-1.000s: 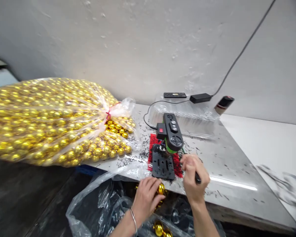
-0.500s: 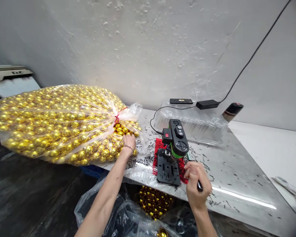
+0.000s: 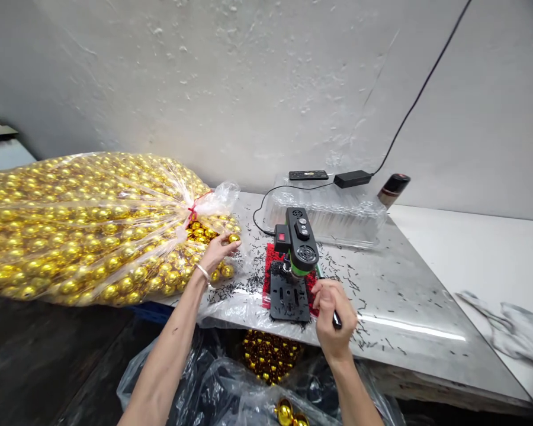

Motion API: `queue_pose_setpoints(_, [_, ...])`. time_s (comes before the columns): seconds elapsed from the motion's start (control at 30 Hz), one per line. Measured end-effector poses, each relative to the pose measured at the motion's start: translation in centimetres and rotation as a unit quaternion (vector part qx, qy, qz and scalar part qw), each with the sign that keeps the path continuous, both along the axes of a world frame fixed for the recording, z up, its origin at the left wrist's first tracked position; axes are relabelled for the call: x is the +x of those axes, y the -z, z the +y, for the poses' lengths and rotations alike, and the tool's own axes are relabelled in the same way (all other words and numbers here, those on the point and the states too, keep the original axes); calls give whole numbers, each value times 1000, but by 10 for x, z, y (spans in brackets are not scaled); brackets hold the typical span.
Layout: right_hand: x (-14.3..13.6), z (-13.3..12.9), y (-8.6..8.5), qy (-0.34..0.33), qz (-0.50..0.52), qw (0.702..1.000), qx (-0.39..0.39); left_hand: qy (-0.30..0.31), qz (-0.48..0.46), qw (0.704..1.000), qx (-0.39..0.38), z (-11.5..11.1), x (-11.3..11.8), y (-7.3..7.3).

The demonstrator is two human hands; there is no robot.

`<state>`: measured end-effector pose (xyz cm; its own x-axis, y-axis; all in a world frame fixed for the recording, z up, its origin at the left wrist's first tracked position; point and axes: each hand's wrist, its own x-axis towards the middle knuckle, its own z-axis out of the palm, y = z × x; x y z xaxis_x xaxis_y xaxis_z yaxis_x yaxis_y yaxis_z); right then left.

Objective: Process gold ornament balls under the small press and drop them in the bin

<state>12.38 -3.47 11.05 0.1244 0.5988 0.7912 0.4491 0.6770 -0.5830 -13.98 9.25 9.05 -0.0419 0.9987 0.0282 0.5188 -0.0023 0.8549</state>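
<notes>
My left hand (image 3: 217, 253) pinches a shiny gold ball (image 3: 234, 238) between thumb and fingertips, just beside the torn opening of a big clear bag (image 3: 111, 201) full of such balls. More loose gold balls (image 3: 222, 272) lie below that hand. My right hand (image 3: 336, 316) is wrapped round a black handle (image 3: 337, 320) at the right of a small black bench drill (image 3: 300, 236) with a green band. Under the drill head is its slotted black base plate (image 3: 289, 296), standing on a red mat (image 3: 273, 257). The handle's far end is partly hidden.
Dark shavings (image 3: 346, 290) litter the metal table (image 3: 408, 296). Behind the drill sit clear plastic trays (image 3: 333, 216) bearing a power adapter (image 3: 352, 178), with a spray can (image 3: 394, 189) beside them. An open plastic bag (image 3: 231, 384) with gold balls hangs below the front edge.
My left hand has lifted back from the bag's opening with a gold ball in its fingertips. My right hand keeps its grip on the handle. The view has shifted to the right.
</notes>
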Motion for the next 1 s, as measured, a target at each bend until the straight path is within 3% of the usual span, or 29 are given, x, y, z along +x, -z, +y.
queue_pose_setpoints(0.07, [0,0,0,0,0,1000,4,3,-257,966,-28,-19,4,0])
queue_pose_setpoints(0.13, [-1,0,-1,1,0,1000,5,15,-419,905,-68,-41,13,2])
queue_pose_setpoints(0.27, [-1,0,-2,4,-2,1000,-4,29,-522,840,-143,-81,44,10])
queue_pose_setpoints(0.4, [0,-1,-5,1,-8,1000,-16,22,-551,810,-200,-99,78,19])
queue_pose_setpoints(0.47, [1,-1,-6,-2,-10,1000,-18,27,-522,827,-208,-99,93,26])
queue_pose_setpoints(0.53, [2,-1,-7,-5,-12,1000,-19,31,-460,867,-188,-95,105,34])
queue_pose_setpoints(0.63, [3,-2,-7,-12,-18,1000,-19,22,-308,946,-103,-89,118,48])
queue_pose_setpoints(0.73, [3,-2,-6,-15,-27,999,-17,31,-138,990,-24,-86,124,57])
queue_pose_setpoints(0.87, [4,-2,-6,-10,-37,999,-13,71,25,996,55,-88,127,61])
queue_pose_setpoints(1.0, [4,-3,-6,-7,-38,999,-13,109,89,981,136,-89,128,64])
